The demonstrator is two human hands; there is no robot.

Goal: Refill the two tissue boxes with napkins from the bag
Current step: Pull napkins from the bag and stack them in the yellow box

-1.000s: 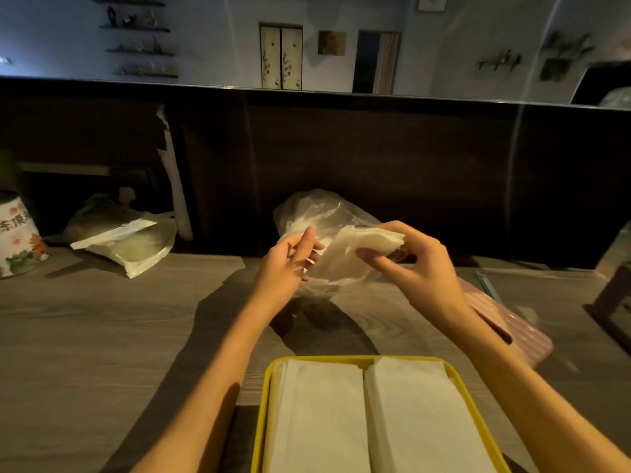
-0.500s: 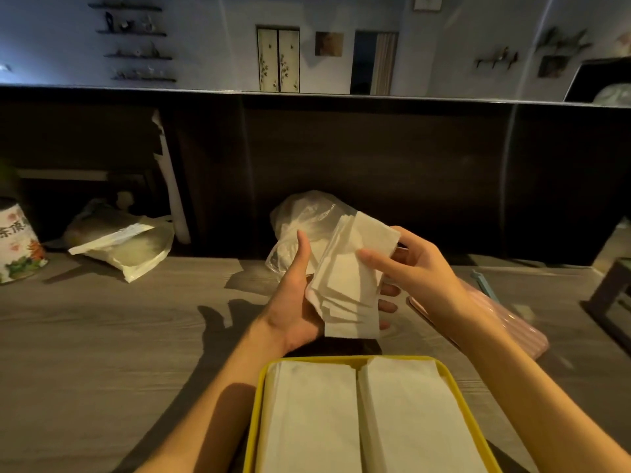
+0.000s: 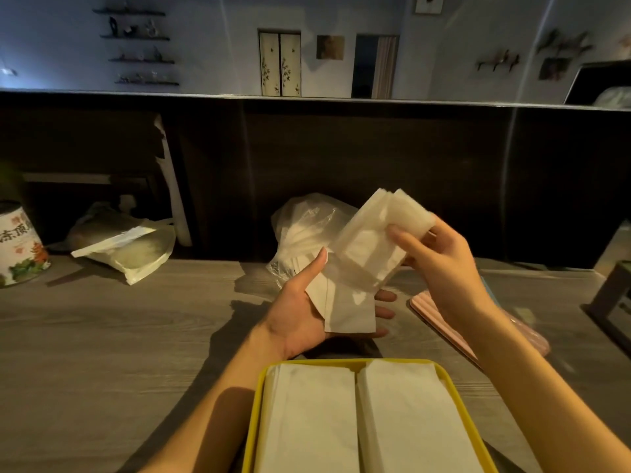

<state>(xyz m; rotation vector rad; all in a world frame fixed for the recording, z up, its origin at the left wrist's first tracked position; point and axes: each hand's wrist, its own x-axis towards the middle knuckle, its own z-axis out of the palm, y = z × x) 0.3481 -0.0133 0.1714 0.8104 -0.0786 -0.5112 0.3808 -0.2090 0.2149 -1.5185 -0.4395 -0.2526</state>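
A yellow tissue box (image 3: 254, 418) lies open at the near edge, with two white napkin stacks side by side in it. Above it my left hand (image 3: 300, 312) lies palm up under a few napkins (image 3: 348, 310), thumb against their left edge. My right hand (image 3: 440, 261) pinches a thicker bundle of white napkins (image 3: 379, 230), lifted and tilted over the left hand's sheets. The clear plastic napkin bag (image 3: 304, 223) stands behind the hands against the dark partition. A pink box (image 3: 440, 319) lies flat under my right forearm, mostly hidden.
A printed tin (image 3: 18, 247) stands at the far left. Beside it lies a pale plastic bag (image 3: 136, 254) with a white strip on top. A dark partition wall closes the back of the wooden table (image 3: 102, 353). A dark frame (image 3: 611, 295) sits at the right edge.
Both hands drew the napkins out of the bag toward me. The right hand then lifted part of the bundle up and right, leaving a few sheets on the left palm.
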